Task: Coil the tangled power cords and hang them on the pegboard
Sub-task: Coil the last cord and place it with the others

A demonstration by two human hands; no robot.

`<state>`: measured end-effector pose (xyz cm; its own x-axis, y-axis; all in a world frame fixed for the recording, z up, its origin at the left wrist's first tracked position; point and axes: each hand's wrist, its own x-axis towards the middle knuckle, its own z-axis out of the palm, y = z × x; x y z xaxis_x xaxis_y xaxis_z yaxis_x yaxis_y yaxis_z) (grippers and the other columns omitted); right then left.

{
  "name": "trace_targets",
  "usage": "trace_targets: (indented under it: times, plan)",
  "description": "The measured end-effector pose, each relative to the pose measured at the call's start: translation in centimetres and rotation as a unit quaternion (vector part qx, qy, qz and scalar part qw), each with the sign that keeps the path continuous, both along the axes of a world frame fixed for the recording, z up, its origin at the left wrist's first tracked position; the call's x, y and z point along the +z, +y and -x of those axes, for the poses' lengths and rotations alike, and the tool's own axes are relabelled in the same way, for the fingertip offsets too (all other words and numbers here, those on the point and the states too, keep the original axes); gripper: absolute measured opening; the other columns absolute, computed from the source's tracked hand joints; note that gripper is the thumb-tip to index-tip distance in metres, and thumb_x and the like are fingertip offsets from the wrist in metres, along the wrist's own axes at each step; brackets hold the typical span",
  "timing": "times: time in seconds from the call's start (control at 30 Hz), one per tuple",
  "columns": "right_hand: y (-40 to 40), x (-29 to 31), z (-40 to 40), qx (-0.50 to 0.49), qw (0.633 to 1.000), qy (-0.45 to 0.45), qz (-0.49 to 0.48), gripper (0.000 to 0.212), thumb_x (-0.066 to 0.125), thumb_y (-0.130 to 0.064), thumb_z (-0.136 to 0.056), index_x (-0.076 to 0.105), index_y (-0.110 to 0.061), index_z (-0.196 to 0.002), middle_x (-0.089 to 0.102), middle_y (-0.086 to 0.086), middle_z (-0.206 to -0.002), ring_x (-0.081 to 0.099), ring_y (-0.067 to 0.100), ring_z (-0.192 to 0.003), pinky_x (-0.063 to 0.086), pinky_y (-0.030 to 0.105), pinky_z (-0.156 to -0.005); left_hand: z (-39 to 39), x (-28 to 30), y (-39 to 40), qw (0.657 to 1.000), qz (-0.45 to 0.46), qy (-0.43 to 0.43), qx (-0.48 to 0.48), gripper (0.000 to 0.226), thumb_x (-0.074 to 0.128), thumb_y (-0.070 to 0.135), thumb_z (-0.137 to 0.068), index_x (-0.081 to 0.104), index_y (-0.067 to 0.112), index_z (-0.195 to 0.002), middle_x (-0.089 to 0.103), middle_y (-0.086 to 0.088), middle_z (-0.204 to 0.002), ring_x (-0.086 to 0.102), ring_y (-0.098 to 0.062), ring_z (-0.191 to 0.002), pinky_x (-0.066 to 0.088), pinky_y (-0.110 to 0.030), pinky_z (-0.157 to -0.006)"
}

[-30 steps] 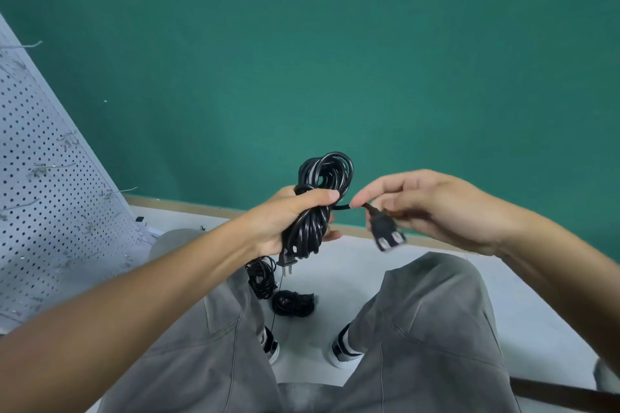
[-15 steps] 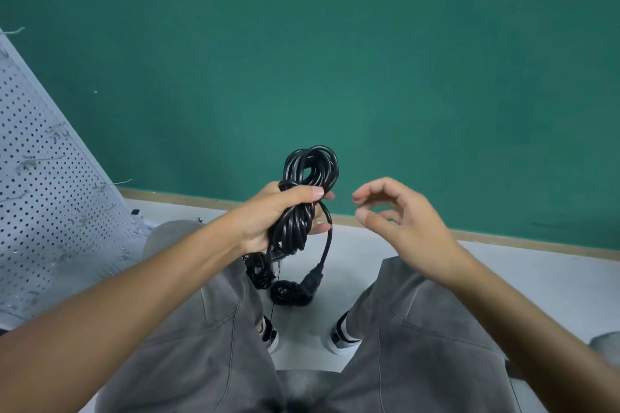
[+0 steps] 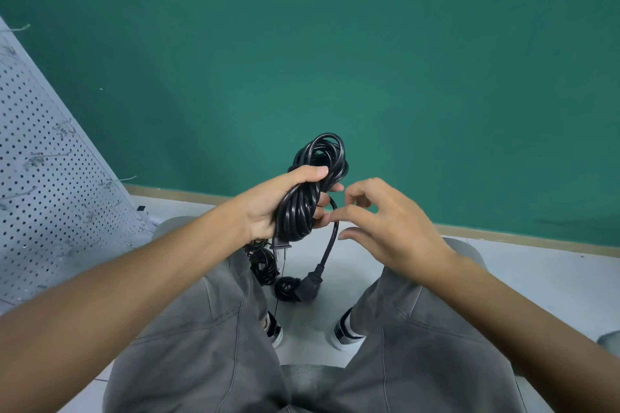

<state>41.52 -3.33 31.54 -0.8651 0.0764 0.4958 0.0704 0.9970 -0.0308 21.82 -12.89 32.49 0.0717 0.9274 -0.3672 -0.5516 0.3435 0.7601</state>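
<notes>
A person's left hand (image 3: pixel 268 208) grips a coiled black power cord (image 3: pixel 310 191), its connector end (image 3: pixel 310 283) dangling below. The right hand (image 3: pixel 385 228), fingers loosely curled and empty, hovers just beside the coil. A pegboard (image 3: pixel 43 178) leans far left of it.

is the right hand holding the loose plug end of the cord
No, the plug end dangles free below the coiled cord gripped by the left hand; the right hand holds nothing.
</notes>
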Motion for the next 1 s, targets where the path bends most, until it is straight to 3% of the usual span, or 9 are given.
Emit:
trace_targets:
  times: [0.07,0.33,0.47,0.53,0.63,0.7,0.8,0.9,1.0]
  plan:
    - [0.2,-0.1,0.4,0.020,1.000,0.000,-0.020,0.042,0.085,-0.013,-0.081,0.061,-0.024,-0.113,0.042,-0.003,-0.109,0.045,0.020,-0.087,0.041,0.030,-0.071,-0.1,0.2,0.1,1.000,0.012,0.000,-0.005,0.034,0.062,0.037,-0.091,0.079,0.008,-0.082,0.051,-0.001,-0.068,0.051,-0.011,-0.047,0.059,-0.028,-0.068]
    - [0.6,-1.5,0.7,0.097,0.983,-0.006,-0.156,0.016,0.063,-0.002,-0.093,0.073,-0.014,-0.096,0.046,0.002,-0.119,0.045,0.023,-0.089,0.037,0.034,-0.075,0.4,0.4,0.4,0.999,0.032,-0.036,-0.003,0.050,0.063,0.039,-0.089,0.060,-0.001,-0.118,0.047,0.003,-0.064,0.049,-0.010,-0.048,0.058,-0.028,-0.064]
    - [0.4,-1.5,1.1,0.104,0.980,0.017,-0.171,0.018,0.053,-0.008,-0.105,0.069,-0.012,-0.099,0.066,0.004,-0.110,0.062,0.027,-0.096,0.045,0.036,-0.092,0.3,0.6,0.5,0.999,0.037,-0.022,-0.015,0.043,0.061,0.038,-0.090,0.061,0.001,-0.111,0.049,0.001,-0.066,0.049,-0.011,-0.048,0.055,-0.025,-0.056]
    - [0.5,-1.3,1.1,0.111,0.990,0.015,-0.081,0.014,0.050,-0.014,-0.107,0.064,-0.015,-0.106,0.067,0.004,-0.107,0.062,0.025,-0.104,0.041,0.033,-0.101,0.2,0.5,0.2,0.999,0.047,-0.015,-0.013,0.035,0.062,0.036,-0.088,0.061,0.002,-0.098,0.049,-0.001,-0.066,0.050,-0.012,-0.046,0.056,-0.027,-0.052]
    - [-0.1,-1.0,0.2,0.056,0.980,0.044,0.184,0.019,0.042,-0.027,-0.109,0.058,-0.019,-0.110,0.065,-0.004,-0.110,0.061,0.016,-0.108,0.044,0.021,-0.098,-0.1,-0.1,-0.4,0.998,0.060,-0.013,-0.006,0.030,0.067,0.033,-0.086,0.067,0.003,-0.087,0.053,-0.007,-0.071,0.054,-0.016,-0.055,0.062,-0.032,-0.058]
    - [-1.0,-1.1,-0.3,-0.001,0.936,0.071,0.345,0.018,0.049,-0.023,-0.107,0.064,-0.014,-0.108,0.067,-0.009,-0.107,0.064,0.011,-0.104,0.048,0.020,-0.092,-0.2,-1.0,-0.3,0.999,0.051,-0.006,0.000,0.028,0.075,0.032,-0.086,0.074,0.005,-0.086,0.055,-0.009,-0.073,0.055,-0.018,-0.059,0.064,-0.038,-0.072]
    - [-2.4,-1.1,-0.1,-0.009,0.829,0.144,0.541,0.013,0.052,-0.010,-0.104,0.064,-0.013,-0.100,0.070,0.007,-0.101,0.068,0.023,-0.105,0.050,0.025,-0.096,-0.3,-1.7,0.0,0.999,0.032,0.019,-0.014,0.028,0.074,0.032,-0.084,0.076,0.007,-0.097,0.051,-0.006,-0.072,0.054,-0.015,-0.053,0.062,-0.040,-0.089]
    - [-3.2,-0.7,0.2,-0.009,0.779,0.204,0.593,0.014,0.048,0.002,-0.104,0.059,0.000,-0.095,0.069,0.006,-0.088,0.067,0.023,-0.093,0.051,0.022,-0.091,-1.0,-1.7,0.4,0.998,-0.001,0.057,-0.014,0.044,0.078,0.029,-0.081,0.066,0.001,-0.114,0.054,-0.008,-0.075,0.059,-0.016,-0.057,0.060,-0.040,-0.089]
    - [-3.5,-0.3,0.3,-0.023,0.766,0.241,0.595,0.019,0.049,0.001,-0.104,0.060,-0.008,-0.090,0.069,-0.003,-0.083,0.067,0.016,-0.086,0.052,0.024,-0.088,-1.8,-1.5,1.0,0.996,-0.023,0.088,0.019,0.060,0.084,0.029,-0.074,0.061,0.001,-0.122,0.054,-0.010,-0.080,0.061,-0.015,-0.059,0.059,-0.041,-0.086]
